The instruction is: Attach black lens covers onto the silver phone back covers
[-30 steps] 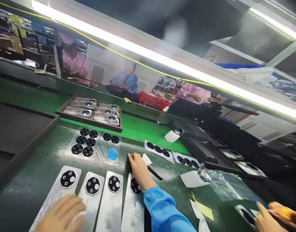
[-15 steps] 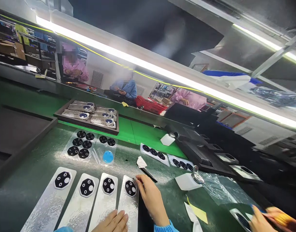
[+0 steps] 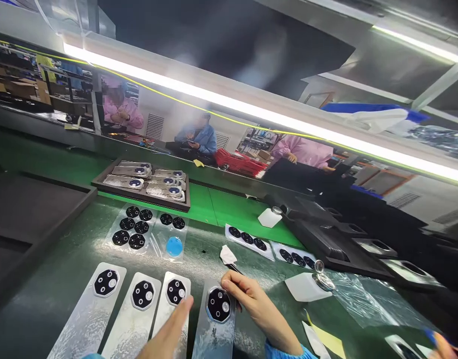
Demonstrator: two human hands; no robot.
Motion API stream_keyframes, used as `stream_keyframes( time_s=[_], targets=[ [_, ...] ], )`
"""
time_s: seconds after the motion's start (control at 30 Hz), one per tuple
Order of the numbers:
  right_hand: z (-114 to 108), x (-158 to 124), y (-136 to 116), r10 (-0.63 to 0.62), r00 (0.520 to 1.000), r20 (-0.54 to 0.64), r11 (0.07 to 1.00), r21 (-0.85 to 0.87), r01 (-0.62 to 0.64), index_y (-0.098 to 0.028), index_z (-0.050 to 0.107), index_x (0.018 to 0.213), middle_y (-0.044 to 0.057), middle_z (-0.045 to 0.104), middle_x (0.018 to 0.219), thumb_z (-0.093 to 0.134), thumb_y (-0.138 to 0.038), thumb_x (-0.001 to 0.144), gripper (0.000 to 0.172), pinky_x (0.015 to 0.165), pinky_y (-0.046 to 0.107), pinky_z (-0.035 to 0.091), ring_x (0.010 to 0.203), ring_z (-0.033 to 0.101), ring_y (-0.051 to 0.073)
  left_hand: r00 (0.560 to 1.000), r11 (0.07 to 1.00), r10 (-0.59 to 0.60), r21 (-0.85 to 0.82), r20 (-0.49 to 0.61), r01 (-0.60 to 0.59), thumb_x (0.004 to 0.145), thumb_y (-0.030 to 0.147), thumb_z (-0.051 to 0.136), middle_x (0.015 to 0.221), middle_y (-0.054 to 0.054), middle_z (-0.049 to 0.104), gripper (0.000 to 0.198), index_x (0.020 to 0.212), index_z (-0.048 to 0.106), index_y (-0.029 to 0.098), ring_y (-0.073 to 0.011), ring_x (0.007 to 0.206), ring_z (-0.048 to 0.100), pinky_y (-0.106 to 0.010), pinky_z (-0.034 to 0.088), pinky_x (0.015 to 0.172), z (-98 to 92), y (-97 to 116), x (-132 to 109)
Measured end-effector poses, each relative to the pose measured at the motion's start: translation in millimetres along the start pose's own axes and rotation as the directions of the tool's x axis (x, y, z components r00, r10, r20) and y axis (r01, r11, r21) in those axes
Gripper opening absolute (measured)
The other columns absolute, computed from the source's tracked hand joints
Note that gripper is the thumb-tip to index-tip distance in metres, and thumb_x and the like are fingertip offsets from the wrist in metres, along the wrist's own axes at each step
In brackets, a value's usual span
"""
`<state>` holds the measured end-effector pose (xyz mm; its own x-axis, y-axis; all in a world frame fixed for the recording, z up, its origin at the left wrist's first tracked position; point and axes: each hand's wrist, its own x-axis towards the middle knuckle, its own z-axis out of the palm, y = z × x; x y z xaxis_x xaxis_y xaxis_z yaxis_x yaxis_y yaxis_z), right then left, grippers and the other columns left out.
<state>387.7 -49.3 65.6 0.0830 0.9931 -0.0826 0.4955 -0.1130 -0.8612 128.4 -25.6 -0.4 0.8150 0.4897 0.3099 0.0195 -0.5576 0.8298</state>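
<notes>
Dark green desk (image 3: 34,299) fills the lower half of a busy workroom, set out here by clock face. Nearest, at 7 o'clock, is the person's left hand (image 3: 165,336), fingers straight and side by side, gripping nothing; I cannot tell whether it touches the third panel (image 3: 161,315) behind it. At 6 o'clock is the silvery fourth panel (image 3: 206,344), with a black eight-sided insert and a dark mark below. The person's right hand (image 3: 256,304) has its fingers clamped on that panel's upper right edge. Toward 8 o'clock lie the second panel (image 3: 133,326) and first panel (image 3: 86,319), each with a similar insert.

At 5 o'clock are a yellow paper (image 3: 329,341) and, farther right at the picture's edge, a co-worker's hand (image 3: 443,346). Beyond, at half past four, stands a white bottle (image 3: 305,287) with a metal top. Just past the right hand is a crumpled white tissue (image 3: 228,255).

Farther off, at 8 o'clock, clear sheets carry black discs (image 3: 127,224) and one blue disc (image 3: 174,246). At 9 o'clock, a dark tray (image 3: 187,203) holds more silvery panels. Farthest, at 10 o'clock, sits a person in pink (image 3: 129,112).
</notes>
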Motion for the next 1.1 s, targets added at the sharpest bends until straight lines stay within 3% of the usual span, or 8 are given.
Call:
stream_keyframes(
  time_s=[0.07,0.17,0.27,0.37,0.47,0.6,0.77,1.1],
  targets=[
    [15.9,1.1,-19.2,-0.017,0.999,0.033,0.998,0.061,0.014,-0.022,0.047,0.071,-0.005,0.042,0.062,0.043,-0.072,0.088,0.053,0.046,0.022,0.039,0.052,0.042,0.011,0.972,0.870,-0.195,-0.434,0.135,0.235,0.083,0.046,0.072,0.158,-0.016,0.033,0.101,0.156,0.005,0.029,-0.0314,0.139,0.043,-0.044,0.048,0.106,-23.7,14.0,1.8],
    [39.1,15.6,-44.8,-0.083,0.986,0.145,0.995,0.059,0.075,-0.021,0.054,0.075,-0.004,0.048,0.063,0.042,-0.066,0.092,0.050,0.046,0.022,0.041,0.051,0.047,0.011,0.919,0.646,-0.339,-0.660,0.204,0.385,0.081,0.030,0.071,0.150,-0.012,0.046,0.088,0.154,0.021,0.027,-0.0303,0.134,0.049,-0.047,0.043,0.108,-48.3,29.5,7.7],
    [37.3,53.0,-55.2,-0.148,0.978,0.148,0.984,-0.079,0.161,-0.021,0.064,0.084,-0.001,0.060,0.072,0.047,-0.053,0.095,0.038,0.055,0.024,0.048,0.062,0.059,0.014,0.891,0.620,-0.416,-0.660,0.181,0.424,0.078,0.021,0.067,0.142,-0.009,0.055,0.076,0.148,0.036,0.022,-0.0295,0.137,0.044,-0.047,0.030,0.116,-58.4,34.3,12.5],
    [15.7,110.1,-47.1,-0.134,0.991,0.025,0.965,-0.224,0.136,-0.022,0.067,0.101,0.002,0.067,0.097,0.060,-0.036,0.091,0.018,0.080,0.032,0.051,0.088,0.063,0.018,0.863,0.606,-0.454,-0.634,0.220,0.481,0.075,0.017,0.064,0.138,-0.010,0.058,0.076,0.146,0.038,0.019,-0.0316,0.134,0.048,-0.048,0.034,0.114,-60.4,30.8,15.6],
    [2.8,166.5,-28.7,-0.062,0.998,-0.031,0.925,-0.377,0.046,-0.018,0.066,0.105,0.005,0.066,0.105,0.067,-0.031,0.089,0.021,0.087,0.040,0.051,0.094,0.063,0.020,0.849,0.644,-0.481,-0.569,0.220,0.512,0.073,0.011,0.060,0.139,-0.010,0.058,0.076,0.146,0.039,0.017,-0.0314,0.133,0.048,-0.046,0.036,0.113,-59.9,23.6,19.3],
    [12.0,210.6,-7.4,0.003,1.000,-0.026,0.864,-0.503,-0.016,-0.016,0.061,0.117,0.008,0.062,0.119,0.063,-0.034,0.094,0.029,0.087,0.043,0.054,0.102,0.064,0.022,0.850,0.677,-0.491,-0.529,0.193,0.511,0.073,0.009,0.056,0.145,-0.007,0.053,0.078,0.148,0.037,0.019,-0.0294,0.139,0.042,-0.045,0.032,0.117,-59.1,14.7,22.5],
    [19.8,226.4,4.0,0.042,0.999,-0.004,0.812,-0.582,-0.036,-0.016,0.059,0.121,0.008,0.062,0.122,0.062,-0.034,0.095,0.032,0.086,0.043,0.055,0.102,0.064,0.022,0.806,0.654,-0.556,-0.491,0.204,0.575,0.075,0.010,0.057,0.151,-0.006,0.047,0.079,0.150,0.035,0.022,-0.0313,0.145,0.032,-0.048,0.027,0.119,-58.5,8.6,20.9],
    [25.1,220.0,0.6,-0.011,0.999,-0.037,0.751,-0.661,-0.016,-0.017,0.059,0.122,0.008,0.062,0.121,0.062,-0.034,0.095,0.032,0.085,0.042,0.056,0.100,0.064,0.021,0.844,0.655,-0.517,-0.569,0.142,0.497,0.078,0.016,0.059,0.152,-0.006,0.044,0.077,0.150,0.034,0.021,-0.0292,0.144,0.033,-0.048,0.022,0.121,-54.9,1.0,19.3]
  ],
)
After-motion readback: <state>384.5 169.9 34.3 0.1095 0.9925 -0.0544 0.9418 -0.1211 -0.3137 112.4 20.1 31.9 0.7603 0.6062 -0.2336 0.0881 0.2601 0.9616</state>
